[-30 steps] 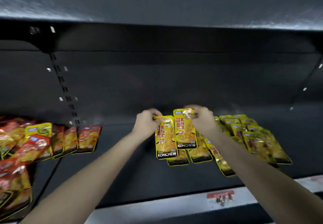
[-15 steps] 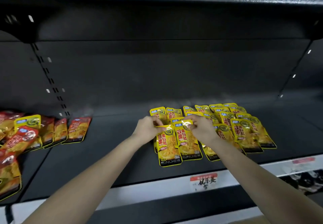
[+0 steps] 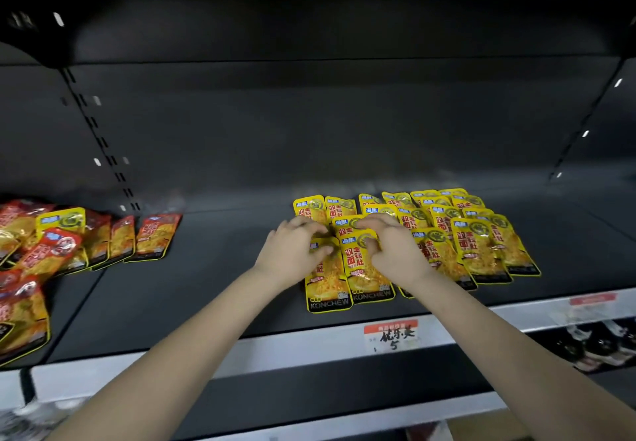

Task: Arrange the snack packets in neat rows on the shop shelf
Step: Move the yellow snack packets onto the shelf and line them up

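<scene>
The left hand (image 3: 292, 251) curls its fingers over the top of a flat yellow plastic snack packet (image 3: 327, 289). The right hand (image 3: 395, 255) pinches the neighbouring yellow packet (image 3: 366, 270). Both packets lie near the front of the dark metal shelf (image 3: 206, 285), their top edges hidden. The red snack packets (image 3: 103, 241) on the left are cut off.

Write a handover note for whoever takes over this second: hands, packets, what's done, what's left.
Left hand pinches the top of the leftmost packet. Right hand pinches the top of the next packet.
Both packets lie on the shelf, at the left end of the yellow rows.
Done: the yellow rows to the right overlap fairly neatly.
Left: square these two with the front row and let go. The red packets at far left lie loosely, with a stray yellow packet among them, and probably need sorting.
</scene>
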`<action>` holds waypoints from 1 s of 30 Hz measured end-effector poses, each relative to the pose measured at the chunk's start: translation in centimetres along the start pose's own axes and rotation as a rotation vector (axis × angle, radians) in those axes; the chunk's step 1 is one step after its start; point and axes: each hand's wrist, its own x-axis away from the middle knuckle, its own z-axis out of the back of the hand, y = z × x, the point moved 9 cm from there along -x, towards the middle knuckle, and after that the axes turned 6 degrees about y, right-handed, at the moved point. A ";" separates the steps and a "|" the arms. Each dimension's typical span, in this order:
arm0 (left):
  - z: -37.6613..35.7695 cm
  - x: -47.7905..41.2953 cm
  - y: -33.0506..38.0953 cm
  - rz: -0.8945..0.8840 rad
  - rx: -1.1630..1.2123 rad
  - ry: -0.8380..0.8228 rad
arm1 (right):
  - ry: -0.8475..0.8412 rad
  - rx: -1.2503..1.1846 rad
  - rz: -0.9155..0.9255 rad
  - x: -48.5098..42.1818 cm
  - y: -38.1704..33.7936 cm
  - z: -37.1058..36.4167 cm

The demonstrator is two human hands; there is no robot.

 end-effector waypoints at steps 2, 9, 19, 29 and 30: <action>-0.1 2.0 1.6 -0.078 -0.161 -0.025 | -0.033 0.068 0.070 1.6 -1.2 -0.1; -5.0 6.1 2.1 0.025 -0.188 -0.197 | -0.219 0.274 0.086 6.0 -1.7 -3.7; -5.8 3.5 1.2 0.075 -0.135 -0.271 | -0.315 0.277 0.018 3.4 -1.4 -5.4; -5.3 2.5 0.8 0.042 -0.104 -0.285 | -0.349 0.280 -0.003 2.3 -1.7 -5.3; -4.8 2.6 0.7 0.034 -0.099 -0.265 | -0.321 0.283 0.013 2.1 -2.2 -4.9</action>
